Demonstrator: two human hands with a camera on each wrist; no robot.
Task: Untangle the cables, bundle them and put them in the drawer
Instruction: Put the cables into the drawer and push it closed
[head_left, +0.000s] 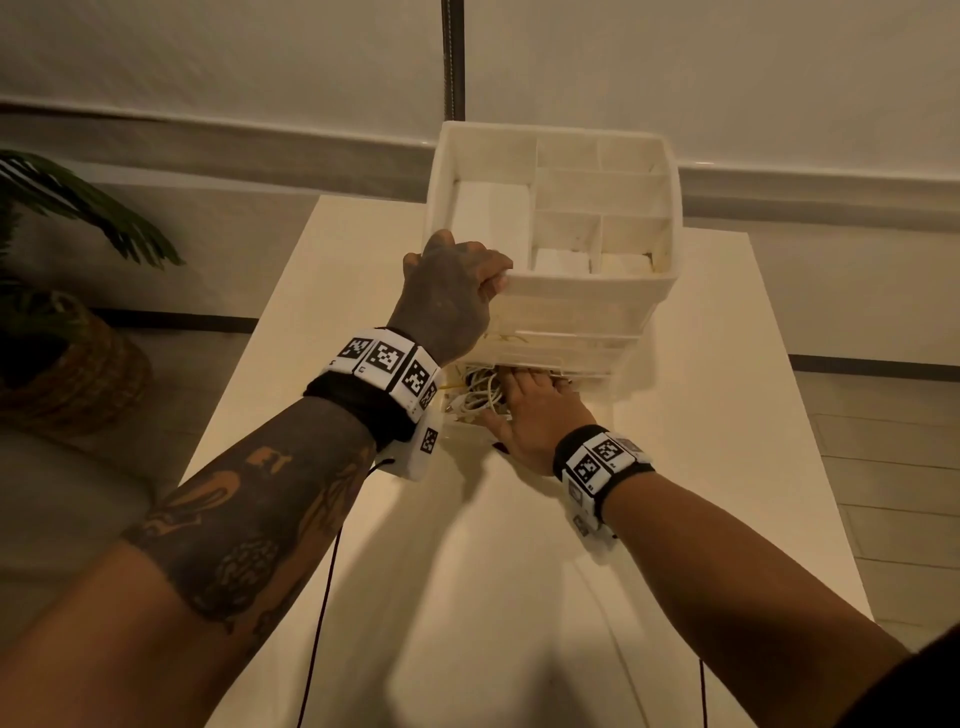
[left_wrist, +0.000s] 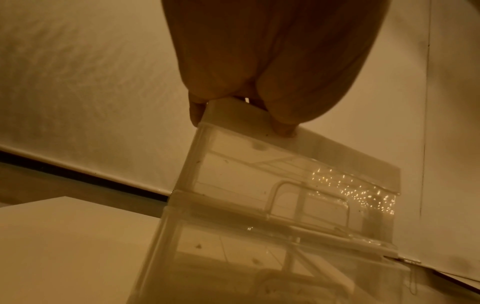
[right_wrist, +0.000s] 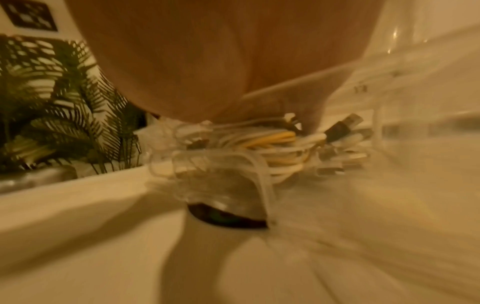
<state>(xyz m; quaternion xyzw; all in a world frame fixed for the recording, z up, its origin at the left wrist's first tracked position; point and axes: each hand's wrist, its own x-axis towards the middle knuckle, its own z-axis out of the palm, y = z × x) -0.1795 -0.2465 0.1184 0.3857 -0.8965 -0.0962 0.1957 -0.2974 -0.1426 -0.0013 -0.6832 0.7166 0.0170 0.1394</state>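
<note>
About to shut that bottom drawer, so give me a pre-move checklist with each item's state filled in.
1. Left hand bracing the white plastic drawer unit at its top corner: ok.
2. Bundled white and yellow cables inside the open clear bottom drawer: ok.
3. Right hand out of the drawer: not ok, it rests on the cables.
4. No cable over the drawer's rim: cannot tell.
5. Unit sitting flat on the white table: cannot tell.

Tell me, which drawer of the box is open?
The bottom drawer is open: it sticks out toward the person with the white and yellow cables inside, under the right hand. The drawers above sit shut.
</note>
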